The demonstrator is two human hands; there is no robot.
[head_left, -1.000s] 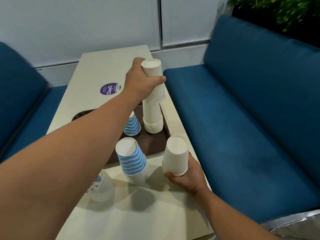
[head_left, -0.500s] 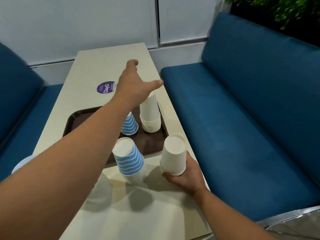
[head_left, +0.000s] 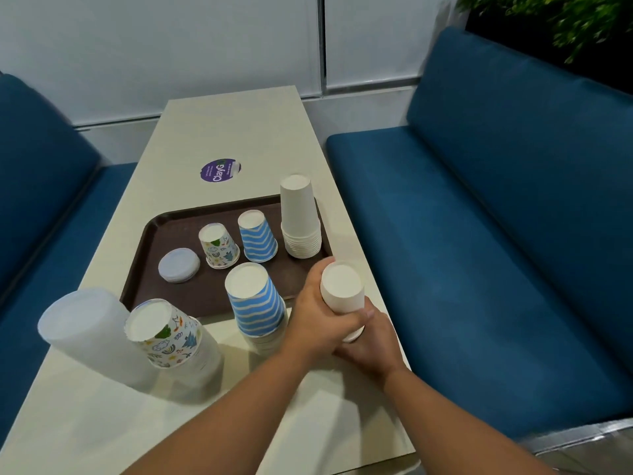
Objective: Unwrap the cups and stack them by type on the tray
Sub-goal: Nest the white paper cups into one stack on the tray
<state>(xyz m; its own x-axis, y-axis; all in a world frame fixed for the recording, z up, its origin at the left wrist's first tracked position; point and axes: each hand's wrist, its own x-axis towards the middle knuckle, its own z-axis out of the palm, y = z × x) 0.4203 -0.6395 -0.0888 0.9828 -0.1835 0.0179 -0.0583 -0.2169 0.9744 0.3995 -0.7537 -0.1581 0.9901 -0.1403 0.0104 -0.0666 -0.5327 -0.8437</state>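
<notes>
A brown tray (head_left: pixel 178 219) lies on the cream table. On it stand a tall stack of upside-down white cups (head_left: pixel 299 219), one blue striped cup (head_left: pixel 257 236), one patterned cup (head_left: pixel 219 246) and a pile of flat white lids (head_left: pixel 178 265). In front of the tray, on the table, stand a blue striped stack (head_left: pixel 255 303), a patterned stack (head_left: pixel 168 332) and a translucent stack (head_left: pixel 85 332). Another white stack (head_left: pixel 342 291) stands at the table's right edge. My left hand (head_left: pixel 318 310) wraps its upper part and my right hand (head_left: pixel 371 341) holds its base.
The table (head_left: pixel 239 132) runs away from me toward a white wall, with a purple round sticker (head_left: pixel 220 170) beyond the tray. Blue sofa seats flank it, left (head_left: pixel 41 173) and right (head_left: pixel 479 217). Green plants (head_left: pixel 548 22) sit at the top right.
My left hand let go of the white cups on the tray stack, pulled back toward me and closed on the white stack that my right hand holds. The view tilted down.
</notes>
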